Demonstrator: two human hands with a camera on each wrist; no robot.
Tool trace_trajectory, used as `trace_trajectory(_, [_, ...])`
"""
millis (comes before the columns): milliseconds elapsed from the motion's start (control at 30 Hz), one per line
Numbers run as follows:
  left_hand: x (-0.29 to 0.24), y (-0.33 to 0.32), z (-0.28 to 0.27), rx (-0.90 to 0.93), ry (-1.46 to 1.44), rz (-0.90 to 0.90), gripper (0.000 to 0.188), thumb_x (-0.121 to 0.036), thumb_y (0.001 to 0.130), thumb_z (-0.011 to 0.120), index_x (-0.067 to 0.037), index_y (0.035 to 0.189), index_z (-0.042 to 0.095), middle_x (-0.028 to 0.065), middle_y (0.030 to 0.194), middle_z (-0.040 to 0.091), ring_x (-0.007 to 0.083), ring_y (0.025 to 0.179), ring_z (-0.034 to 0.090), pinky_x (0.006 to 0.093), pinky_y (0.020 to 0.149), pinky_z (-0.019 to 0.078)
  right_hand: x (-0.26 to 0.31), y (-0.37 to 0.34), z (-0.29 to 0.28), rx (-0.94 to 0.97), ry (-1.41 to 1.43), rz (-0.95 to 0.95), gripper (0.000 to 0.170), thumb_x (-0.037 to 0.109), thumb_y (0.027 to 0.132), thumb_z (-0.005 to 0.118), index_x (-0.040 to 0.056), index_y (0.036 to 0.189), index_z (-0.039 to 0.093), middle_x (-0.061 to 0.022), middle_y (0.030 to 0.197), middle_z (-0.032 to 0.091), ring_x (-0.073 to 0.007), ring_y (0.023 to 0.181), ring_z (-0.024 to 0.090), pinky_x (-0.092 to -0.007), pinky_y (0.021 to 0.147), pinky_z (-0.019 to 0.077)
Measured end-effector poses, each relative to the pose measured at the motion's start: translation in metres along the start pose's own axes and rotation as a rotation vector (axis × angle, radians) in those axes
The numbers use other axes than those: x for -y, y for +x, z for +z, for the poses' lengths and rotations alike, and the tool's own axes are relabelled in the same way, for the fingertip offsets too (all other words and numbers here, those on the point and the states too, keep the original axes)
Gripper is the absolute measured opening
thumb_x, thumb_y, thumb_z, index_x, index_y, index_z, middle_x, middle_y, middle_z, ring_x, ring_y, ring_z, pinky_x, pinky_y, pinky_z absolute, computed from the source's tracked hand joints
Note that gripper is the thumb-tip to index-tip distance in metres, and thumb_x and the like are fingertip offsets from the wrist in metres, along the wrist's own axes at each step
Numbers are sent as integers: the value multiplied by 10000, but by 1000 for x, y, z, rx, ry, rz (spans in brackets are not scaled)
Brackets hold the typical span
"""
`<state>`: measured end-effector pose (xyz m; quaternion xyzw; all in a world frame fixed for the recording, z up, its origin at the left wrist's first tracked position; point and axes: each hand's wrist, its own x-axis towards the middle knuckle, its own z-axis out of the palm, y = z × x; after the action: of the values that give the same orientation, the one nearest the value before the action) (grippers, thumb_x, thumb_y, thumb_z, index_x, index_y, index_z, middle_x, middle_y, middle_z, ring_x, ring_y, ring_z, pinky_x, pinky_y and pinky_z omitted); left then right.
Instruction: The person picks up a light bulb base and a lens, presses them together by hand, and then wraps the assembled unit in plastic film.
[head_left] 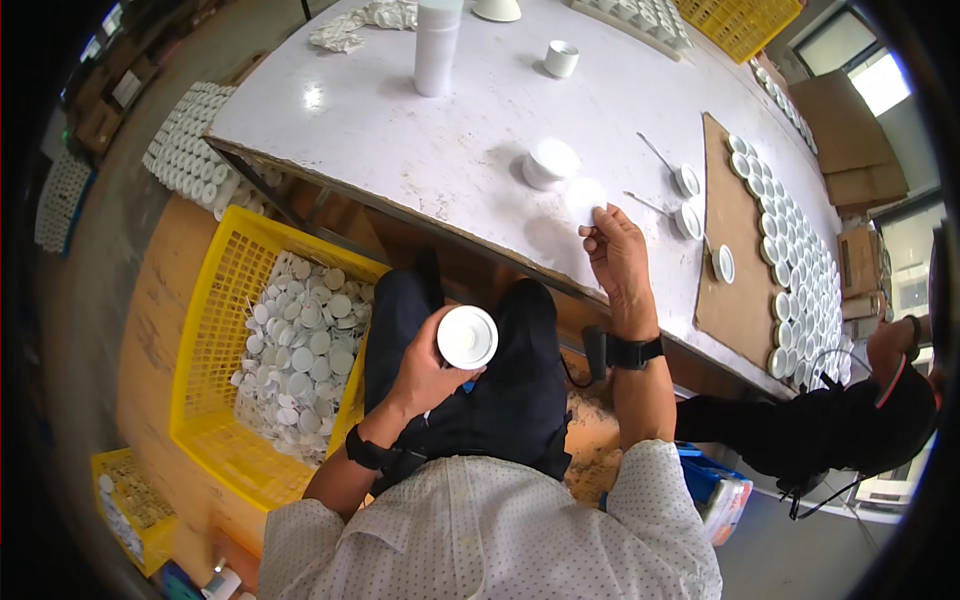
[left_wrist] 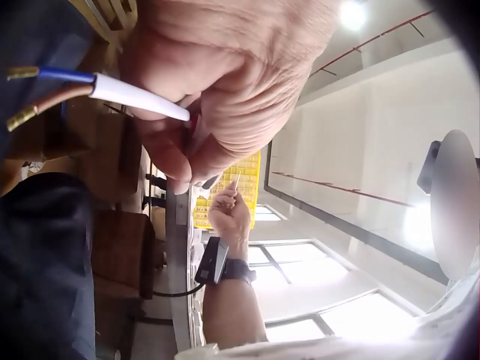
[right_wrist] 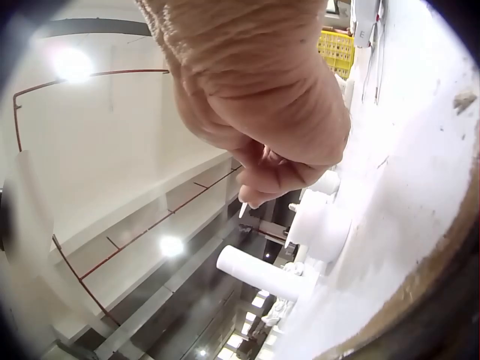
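Observation:
My left hand [head_left: 425, 365] grips a round white fitting [head_left: 467, 337], its ringed face turned up, above the lap. In the left wrist view a white cable [left_wrist: 139, 97] with blue and brown wire ends sticks out beside the left hand [left_wrist: 225, 82]. Over the table, the fingertips of my right hand [head_left: 620, 255] pinch a thin white disc [head_left: 585, 198], seen edge-on as a white sliver [right_wrist: 244, 210] below the right hand [right_wrist: 255, 97] in the right wrist view. Just beyond the disc stands a white bowl-shaped piece [head_left: 551, 163] on the table.
A white cylinder [head_left: 436, 50] and small cup [head_left: 562, 59] stand farther back on the table [head_left: 350, 130]. Two wired fittings [head_left: 687, 181] lie right of my right hand, beside cardboard [head_left: 725, 290] with rows of white rings. A yellow crate [head_left: 205, 400] of white discs sits left.

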<state>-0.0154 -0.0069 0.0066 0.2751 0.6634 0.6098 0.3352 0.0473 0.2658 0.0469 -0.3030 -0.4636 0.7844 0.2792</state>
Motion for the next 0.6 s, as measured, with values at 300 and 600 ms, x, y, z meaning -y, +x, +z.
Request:
trace_trajectory(300, [-11,31,18,10,-96,122,698,50,678,674,4,1284,330,110,1180,497,183,1097,494,301,929,410,-40,-62,3,146,-306,201,127,170,853,609,46,880,606,10,679,570,-38,522,472,-172,466,385])
trace_trajectory(600, [-5,28,26,127,-268,110,700,-59,759,651,-2,1327,247,131,1229,430,201,1145,437,307,967,368,-70,-80,23,210,-339,166,262,168,797,682,16,996,607,8,724,582,-32,575,492,-168,473,403])
